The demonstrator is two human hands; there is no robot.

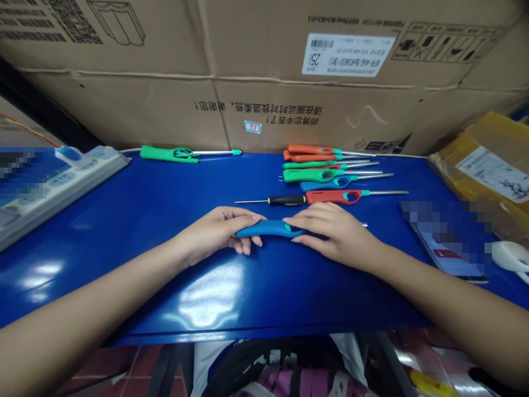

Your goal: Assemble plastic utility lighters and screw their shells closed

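Observation:
A blue long-nosed gas lighter is held level between my two hands just over the blue table. My left hand grips the butt of its handle, thumb on top and fingers beneath. At the trigger end, my right hand is closed around the lighter and hides most of its metal tube; only the tip shows past the knuckles. Just beyond my hands lie a black and yellow screwdriver and a red lighter.
Several lighters lie behind, among them a green one. Another green lighter lies back left. A power strip runs along the left. A phone, a white object and a taped package are right. A cardboard box stands behind.

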